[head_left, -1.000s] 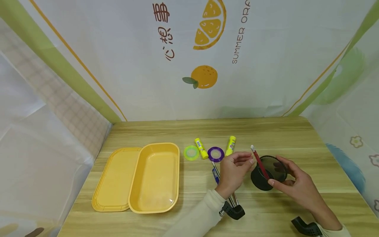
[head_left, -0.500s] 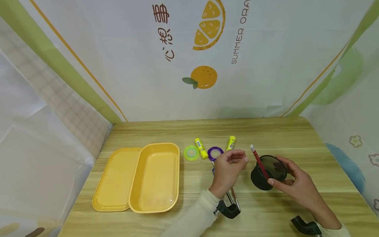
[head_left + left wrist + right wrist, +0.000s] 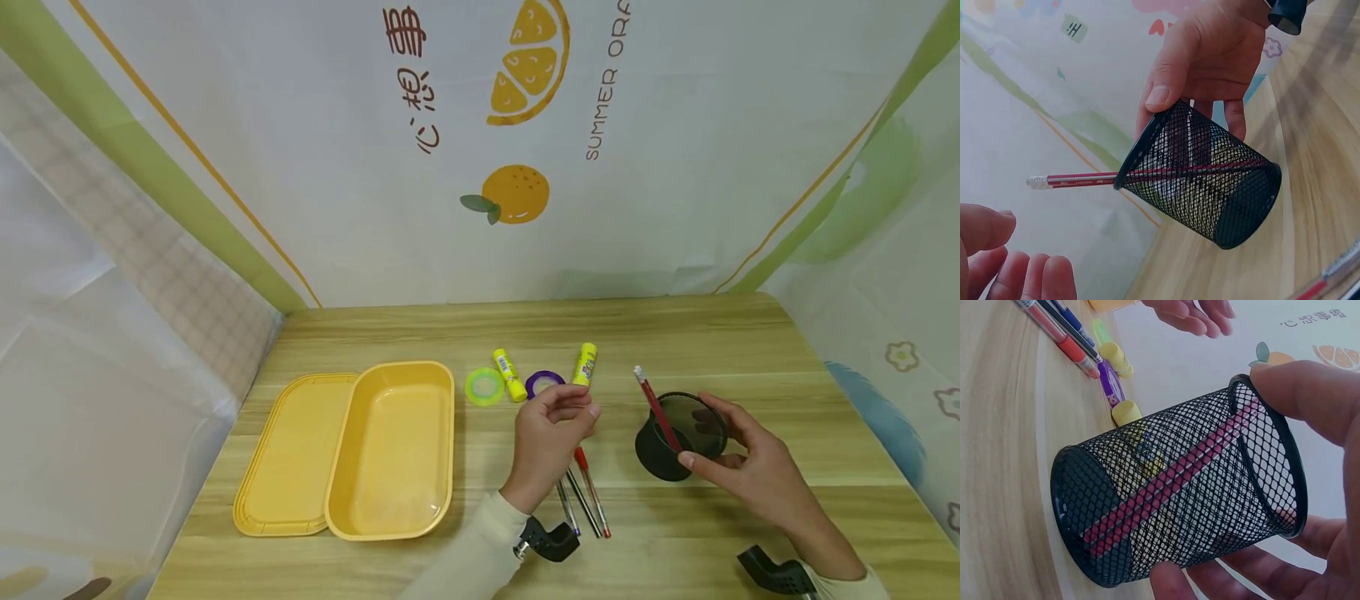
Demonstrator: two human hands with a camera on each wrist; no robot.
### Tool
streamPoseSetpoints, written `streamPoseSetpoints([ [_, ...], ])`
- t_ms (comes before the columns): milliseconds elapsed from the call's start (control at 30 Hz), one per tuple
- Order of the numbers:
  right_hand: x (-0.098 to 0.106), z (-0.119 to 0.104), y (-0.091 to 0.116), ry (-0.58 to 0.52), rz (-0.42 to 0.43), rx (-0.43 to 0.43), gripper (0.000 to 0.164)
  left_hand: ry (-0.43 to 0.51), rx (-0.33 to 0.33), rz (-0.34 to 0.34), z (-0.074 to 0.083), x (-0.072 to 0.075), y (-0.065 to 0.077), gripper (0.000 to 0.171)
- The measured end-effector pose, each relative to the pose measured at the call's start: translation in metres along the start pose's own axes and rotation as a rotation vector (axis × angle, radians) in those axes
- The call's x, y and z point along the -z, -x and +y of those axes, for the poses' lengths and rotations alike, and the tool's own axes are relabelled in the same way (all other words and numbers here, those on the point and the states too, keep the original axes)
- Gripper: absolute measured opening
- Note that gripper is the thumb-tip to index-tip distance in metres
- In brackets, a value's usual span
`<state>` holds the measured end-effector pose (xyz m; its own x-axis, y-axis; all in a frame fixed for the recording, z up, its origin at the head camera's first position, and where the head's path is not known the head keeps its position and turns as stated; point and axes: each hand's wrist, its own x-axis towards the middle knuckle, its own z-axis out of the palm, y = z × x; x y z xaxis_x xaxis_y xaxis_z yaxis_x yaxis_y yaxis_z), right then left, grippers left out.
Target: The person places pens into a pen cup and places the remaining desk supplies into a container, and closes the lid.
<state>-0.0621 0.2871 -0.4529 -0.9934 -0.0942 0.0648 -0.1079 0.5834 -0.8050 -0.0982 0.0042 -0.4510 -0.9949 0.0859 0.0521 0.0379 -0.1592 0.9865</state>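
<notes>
My right hand (image 3: 761,475) grips a black mesh pen holder (image 3: 662,462) by its rim and side, tilted over the right part of the table. Inside leans a red pencil (image 3: 657,408), its white eraser end (image 3: 1037,182) sticking out past the rim. My left hand (image 3: 551,437) is apart from the holder, fingers loosely bent and nothing in them. It hovers above several pens (image 3: 585,496) lying on the table and partly covers them. One has a red cap (image 3: 1079,356); a blue pen (image 3: 1067,314) lies alongside in the right wrist view.
Behind the left hand lie a purple tape roll (image 3: 542,382), a green tape roll (image 3: 484,387) and two yellow glue sticks (image 3: 510,375). Farther left stands a yellow box (image 3: 452,433), overlapping its flat lid (image 3: 296,454). A printed cloth (image 3: 660,208) hangs behind the table.
My left hand has drawn back to the left, away from the pen holder, uncovering more of the pens. The right hand and the pen holder have stayed in place.
</notes>
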Motion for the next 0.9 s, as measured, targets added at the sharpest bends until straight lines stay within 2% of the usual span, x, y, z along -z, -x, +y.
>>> streamPoseSetpoints([
  [233, 0.000, 0.002, 0.000, -0.006, 0.000, -0.002, 0.085, -0.013, 0.015, 0.032, -0.004, 0.010, 0.007, 0.029],
  [467, 0.000, 0.003, -0.001, 0.003, 0.009, 0.009, 0.084, -0.042, 0.082, 0.041, -0.009, 0.019, 0.013, 0.029],
  [600, 0.000, 0.002, -0.001, 0.001, -0.001, 0.002, 0.084, -0.060, 0.094, 0.063, -0.013, 0.025, 0.016, 0.029],
  [900, 0.000, 0.002, -0.002, -0.001, -0.003, -0.002, 0.085, -0.216, 0.144, 0.094, -0.023, 0.041, 0.024, 0.038],
])
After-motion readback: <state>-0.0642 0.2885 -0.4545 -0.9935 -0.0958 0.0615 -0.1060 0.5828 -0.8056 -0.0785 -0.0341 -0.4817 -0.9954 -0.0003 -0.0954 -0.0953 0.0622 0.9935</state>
